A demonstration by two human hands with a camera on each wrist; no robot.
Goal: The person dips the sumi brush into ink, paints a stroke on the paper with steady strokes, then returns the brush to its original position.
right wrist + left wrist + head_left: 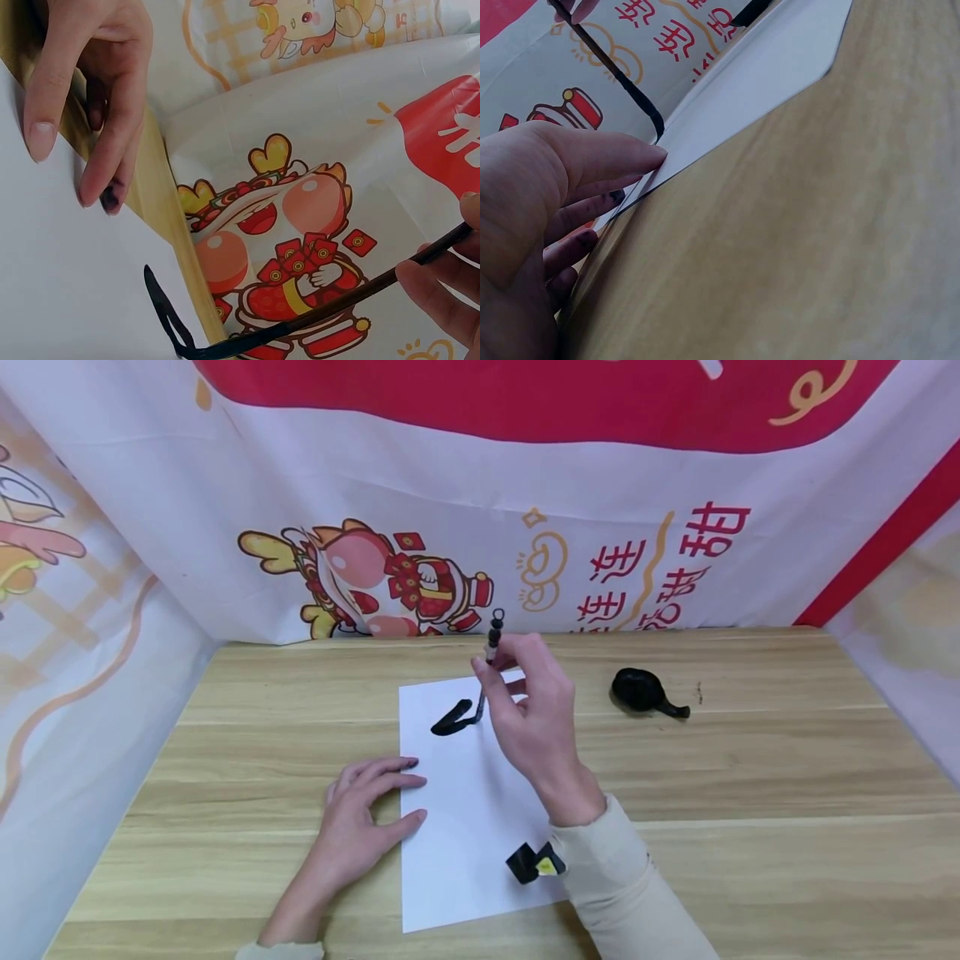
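Note:
A sheet of white paper (450,852) lies on the wooden table. My right hand (531,710) pinches a writing brush (493,642) high on its dark handle, which is slanted over the paper. The brush's inky tip bends against the sheet in the right wrist view, at the end of a wet black stroke (448,722) shaped like a narrow hook. At the sheet's left edge, my left hand (362,822) rests with fingers spread and fingertips on the paper. Dark ink stains (616,196) mark some left fingertips.
A small round black dish with a short handle (639,690) stands on the table right of the paper, near small dark specks. A strapped wrist camera (534,862) hangs by the right sleeve, over the sheet. Printed cloth walls (420,468) enclose the table's back and sides.

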